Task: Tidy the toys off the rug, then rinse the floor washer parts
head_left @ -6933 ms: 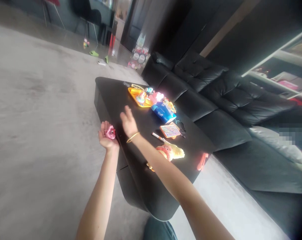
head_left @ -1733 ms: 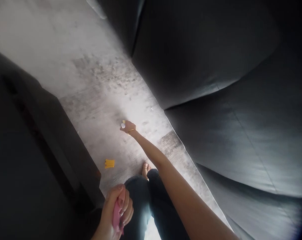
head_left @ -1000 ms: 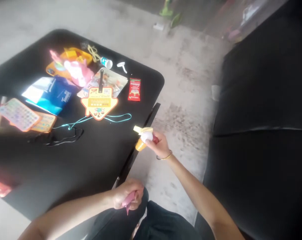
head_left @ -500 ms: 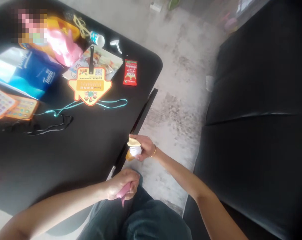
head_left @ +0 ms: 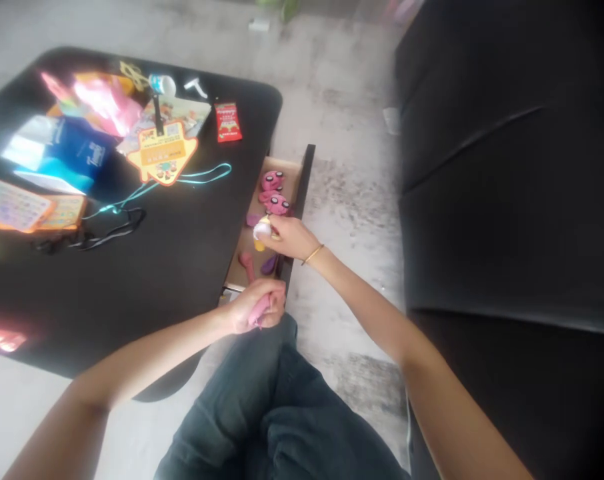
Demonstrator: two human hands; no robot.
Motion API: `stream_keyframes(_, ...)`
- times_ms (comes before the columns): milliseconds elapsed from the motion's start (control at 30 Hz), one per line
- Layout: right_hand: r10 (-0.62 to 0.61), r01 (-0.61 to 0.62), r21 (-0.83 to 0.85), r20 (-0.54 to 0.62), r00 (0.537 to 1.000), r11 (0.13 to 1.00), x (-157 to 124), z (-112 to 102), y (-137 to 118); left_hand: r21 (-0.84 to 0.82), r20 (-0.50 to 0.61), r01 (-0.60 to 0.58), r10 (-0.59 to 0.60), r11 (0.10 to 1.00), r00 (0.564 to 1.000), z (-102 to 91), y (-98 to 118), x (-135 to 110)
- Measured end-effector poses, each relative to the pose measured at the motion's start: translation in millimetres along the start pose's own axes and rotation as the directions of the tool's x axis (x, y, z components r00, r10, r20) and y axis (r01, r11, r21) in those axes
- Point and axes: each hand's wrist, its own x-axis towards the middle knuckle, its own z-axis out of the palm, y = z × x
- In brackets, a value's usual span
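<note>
Pink and limp, what looks like a balloon [head_left: 259, 311] shows in the closed fist of my left hand [head_left: 257, 303], beside the near end of the pulled-out drawer [head_left: 239, 267]. My right hand [head_left: 295, 238] pinches a small white and yellow thing [head_left: 263, 231] over the drawer; its exact kind is unclear. Inside lie two pink toys with black-and-white round spots [head_left: 277, 203], a pink balloon-like piece [head_left: 247, 263] and a purple piece [head_left: 269, 265]. Another purple piece [head_left: 253, 220] lies partly behind my right hand.
On the black table [head_left: 172, 247] lie a red packet [head_left: 228, 122], an orange arrow-shaped card [head_left: 167, 153] with a blue cord, a blue tissue pack [head_left: 85, 150], a paper cup [head_left: 163, 85] and sticker cards [head_left: 15, 203]. A black sofa [head_left: 507, 200] stands to the right.
The drawer has slid out from the table and its contents show. My right hand has moved over it with the white and yellow thing. My left hand still grips the pink piece.
</note>
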Motion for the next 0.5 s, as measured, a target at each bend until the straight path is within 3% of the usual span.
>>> stream_keyframes(67,0.06,-0.061,-0.074,-0.011,0.998,0.995,-15,-2,-7,0.015,0.028,-0.01,0.009,1.0,1.0,1.2,4,1)
stream_keyframes(133,0.147,-0.157,-0.069,-0.122,0.982,0.985,-35,-1,-10,0.029,0.053,-0.025,0.024,0.999,0.998,2.1,7,1)
stream_keyframes(167,0.238,-0.247,-0.015,-0.221,0.946,0.969,-47,0,-10,0.038,0.064,-0.026,0.023,0.999,0.998,2.7,7,1)
stream_keyframes(233,0.472,-0.426,0.203,-0.361,0.804,0.881,-70,5,-9,0.073,0.091,0.001,-0.008,0.997,0.996,4.8,3,0)
stream_keyframes(300,0.656,-0.495,0.463,-0.301,0.692,0.735,-85,12,-7,0.117,0.124,0.059,-0.074,0.991,0.99,8.1,-6,-1)
stream_keyframes(333,0.703,-0.495,0.575,-0.215,0.678,0.652,-88,16,-5,0.137,0.144,0.093,-0.113,0.986,0.983,10.0,-11,-1)
stream_keyframes(433,0.669,-0.441,0.787,0.049,0.742,0.431,-80,32,3,0.181,0.204,0.184,-0.219,0.966,0.954,14.2,-23,1)
stream_keyframes(500,0.567,-0.415,0.834,0.155,0.809,0.364,-68,49,11,0.192,0.211,0.206,-0.245,0.96,0.946,14.1,-22,1)
